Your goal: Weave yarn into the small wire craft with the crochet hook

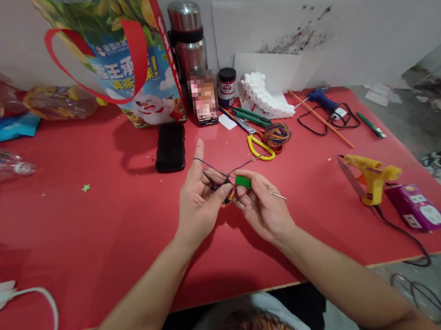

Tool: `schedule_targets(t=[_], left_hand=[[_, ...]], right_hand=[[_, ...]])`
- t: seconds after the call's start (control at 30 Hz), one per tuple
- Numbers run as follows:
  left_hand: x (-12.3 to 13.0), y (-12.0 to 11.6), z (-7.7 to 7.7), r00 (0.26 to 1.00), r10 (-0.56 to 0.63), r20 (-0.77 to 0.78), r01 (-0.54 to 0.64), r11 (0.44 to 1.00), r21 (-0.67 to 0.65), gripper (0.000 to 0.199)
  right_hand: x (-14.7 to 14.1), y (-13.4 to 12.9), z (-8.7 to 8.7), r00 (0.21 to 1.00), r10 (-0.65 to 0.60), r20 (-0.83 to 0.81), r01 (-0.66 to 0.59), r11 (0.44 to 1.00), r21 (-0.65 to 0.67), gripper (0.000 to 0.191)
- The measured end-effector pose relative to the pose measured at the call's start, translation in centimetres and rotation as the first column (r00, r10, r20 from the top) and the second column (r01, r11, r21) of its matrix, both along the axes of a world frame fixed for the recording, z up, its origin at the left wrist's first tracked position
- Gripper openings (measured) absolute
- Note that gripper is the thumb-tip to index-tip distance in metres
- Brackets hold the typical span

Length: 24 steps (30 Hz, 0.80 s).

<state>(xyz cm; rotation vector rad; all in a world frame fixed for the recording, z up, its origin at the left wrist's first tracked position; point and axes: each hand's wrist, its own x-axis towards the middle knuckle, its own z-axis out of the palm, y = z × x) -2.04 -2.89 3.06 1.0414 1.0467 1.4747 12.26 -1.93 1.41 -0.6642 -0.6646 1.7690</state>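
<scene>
My left hand (199,204) pinches a small multicoloured crochet piece (229,198) between thumb and fingers, largely covered by them. Its index finger points up, with dark yarn (209,165) looped around it. From there the strand runs past the work toward a multicoloured yarn ball (277,134) beyond my hands. In my right hand (268,207) is a crochet hook with a green grip (243,182), its thin metal shaft sticking out to the right. The hook's left end meets the work, but the exact stitch there is too small to make out.
Behind my hands lie yellow-handled scissors (260,147), a black case-like object (170,148) and a propped phone (205,101). A large printed bag (146,62) and a steel thermos (188,37) stand behind. A yellow glue gun (373,175) and purple box (418,207) sit right.
</scene>
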Motion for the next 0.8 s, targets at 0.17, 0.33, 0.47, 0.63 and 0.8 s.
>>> schedule_targets(t=[0.17,0.33,0.47,0.63,0.8], left_hand=[[0.6,-0.7,0.3,0.997,0.02,-0.076,-0.019,1.0,0.012,0.095],[1.0,-0.9,0.3,1.0,0.01,-0.005,-0.01,1.0,-0.008,0.094],[0.6,-0.5,0.1,0.985,-0.055,0.162,0.059,0.998,-0.023,0.097],[-0.4,0.0,0.2,0.933,-0.145,0.331,0.176,0.982,-0.068,0.096],[-1.2,0.1,0.9,0.896,-0.2,0.396,0.259,0.961,-0.1,0.085]], right_hand=[[0.8,-0.7,-0.3,0.932,-0.156,0.327,0.065,0.96,0.273,0.022],[0.7,-2.2,0.1,0.794,-0.366,0.486,0.08,0.855,0.512,0.025],[0.1,-2.4,-0.2,0.904,-0.271,0.331,0.124,0.906,0.404,0.029],[0.1,-1.7,-0.2,0.974,-0.134,0.181,0.077,0.954,0.29,0.032],[0.9,-0.8,0.1,0.974,-0.101,0.201,0.043,0.961,0.273,0.026]])
